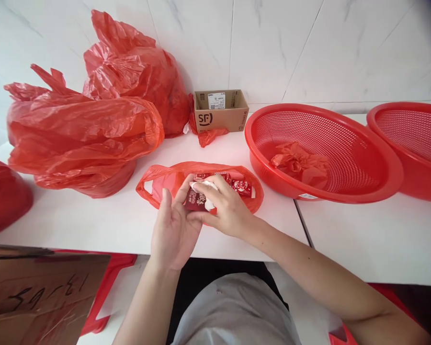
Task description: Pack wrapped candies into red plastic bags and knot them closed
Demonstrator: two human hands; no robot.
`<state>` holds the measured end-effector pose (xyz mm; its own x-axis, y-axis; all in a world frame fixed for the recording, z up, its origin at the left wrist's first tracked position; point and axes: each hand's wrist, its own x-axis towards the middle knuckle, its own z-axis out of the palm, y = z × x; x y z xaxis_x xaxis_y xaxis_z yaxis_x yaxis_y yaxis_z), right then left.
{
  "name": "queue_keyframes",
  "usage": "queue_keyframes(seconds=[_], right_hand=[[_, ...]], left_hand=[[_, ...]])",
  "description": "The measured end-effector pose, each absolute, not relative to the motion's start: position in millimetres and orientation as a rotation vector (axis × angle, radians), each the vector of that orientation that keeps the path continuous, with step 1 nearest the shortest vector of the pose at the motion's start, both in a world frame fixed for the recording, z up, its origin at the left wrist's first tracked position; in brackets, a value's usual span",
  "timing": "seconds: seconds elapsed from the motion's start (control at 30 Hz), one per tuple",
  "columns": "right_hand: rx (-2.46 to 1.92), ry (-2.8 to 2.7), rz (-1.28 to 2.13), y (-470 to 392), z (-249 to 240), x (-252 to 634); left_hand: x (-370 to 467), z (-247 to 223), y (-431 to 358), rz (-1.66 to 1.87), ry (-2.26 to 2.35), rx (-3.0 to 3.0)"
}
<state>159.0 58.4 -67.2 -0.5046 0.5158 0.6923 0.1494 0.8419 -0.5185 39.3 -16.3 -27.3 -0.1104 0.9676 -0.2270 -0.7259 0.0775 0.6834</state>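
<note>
My left hand (174,225) is palm up, its thumb spread and its fingertips under a small dark red box (195,201) with light lettering. My right hand (228,206) reaches over from the right with a crumpled white tissue (209,203) in its fingers. The tissue lies against the box's face, and part of the box is hidden by my fingers. Just beneath and beyond both hands, an open red plastic bag (253,203) lies on the white table. Inside it are several red printed boxes (242,187), partly covered by my right hand.
Large stuffed red bags (82,134) stand at the left. A small open carton (222,117) sits by the tiled wall. To the right are a red basket (373,153) with a crumpled red bag (303,165) in it, and another red basket (416,139). A cardboard box (39,297) is at lower left.
</note>
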Motion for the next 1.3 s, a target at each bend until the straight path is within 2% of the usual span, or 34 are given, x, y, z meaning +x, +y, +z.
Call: queue_keyframes(seconds=[0.1, 0.3, 0.5, 0.8, 0.97, 1.13, 1.3], right_hand=[[-0.549, -1.933, 0.637, 66, -63, 164], [-0.666, -1.639, 1.497, 59, -40, 170], [-0.691, -1.615, 1.585, 52, -43, 165], [-0.769, -1.908, 1.294, 74, -35, 177], [-1.1, -2.165, 0.766, 89, -44, 185], [-1.342, -2.278, 0.426, 97, -54, 186], [-1.144, -2.123, 0.356, 97, -58, 184]], left_hand=[[40, -28, -20, 1.486, 0.781, 0.456], [42, -40, -17, 1.613, 1.043, 0.687], [36, -50, -13, 1.706, 1.171, 0.701], [19, -57, -3, 1.532, 1.357, 0.879], [4, -56, 14, 1.368, 1.644, 1.182], [-12, -51, 42, 0.834, 1.992, 1.905], [-16, -63, 75, 0.558, 1.956, 2.141]])
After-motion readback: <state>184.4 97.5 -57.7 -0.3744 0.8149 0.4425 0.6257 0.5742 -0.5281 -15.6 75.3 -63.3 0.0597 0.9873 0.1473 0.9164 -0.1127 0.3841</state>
